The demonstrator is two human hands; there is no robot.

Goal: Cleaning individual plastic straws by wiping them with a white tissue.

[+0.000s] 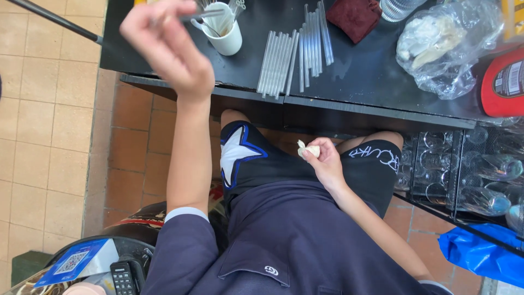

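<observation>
I sit at a black table [355, 71]. My left hand [166, 46] is raised over the table's left part and pinches a thin clear glass tube [204, 15] whose end reaches over a white mug [224, 35] holding more tubes. My right hand [326, 161] rests low over my lap and grips a small crumpled white wad [307, 149] between thumb and fingers. Two groups of clear glass tubes [295, 52] lie side by side on the table beyond the mug.
A dark red cloth [355, 16] and a crumpled clear plastic bag [445, 46] lie on the table's far right, by a red lid [502, 82]. A rack of clear glasses [464, 169] stands under the table at right. A blue bag [480, 251] lies on the floor.
</observation>
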